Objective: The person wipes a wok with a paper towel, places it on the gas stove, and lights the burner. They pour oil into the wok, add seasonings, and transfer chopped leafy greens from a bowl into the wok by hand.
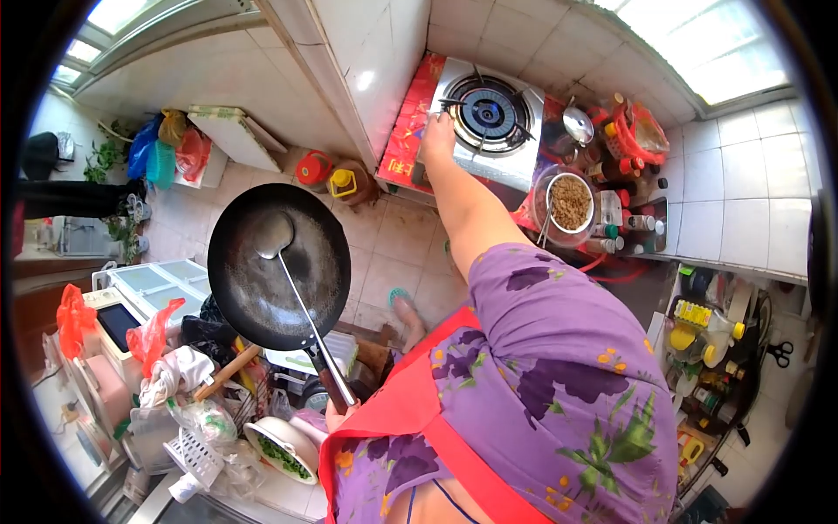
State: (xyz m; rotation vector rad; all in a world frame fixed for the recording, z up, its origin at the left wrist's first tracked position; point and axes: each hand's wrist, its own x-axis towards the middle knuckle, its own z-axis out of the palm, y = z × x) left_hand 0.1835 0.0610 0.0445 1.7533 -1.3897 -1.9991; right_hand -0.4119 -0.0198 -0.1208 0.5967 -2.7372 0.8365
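Here's the wok [249, 301], tilted above the floor, ladle [274, 236] inside; the left hand [335, 416], partly hidden, is closed round its handle. Right hand [438, 137] at the gas stove [502, 166], finger closure unclear; food bowl [570, 203] beside it.

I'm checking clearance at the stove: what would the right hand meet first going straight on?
The right hand would most likely meet the pan support, right at its fingertips; depth is unclear, so they may already touch.
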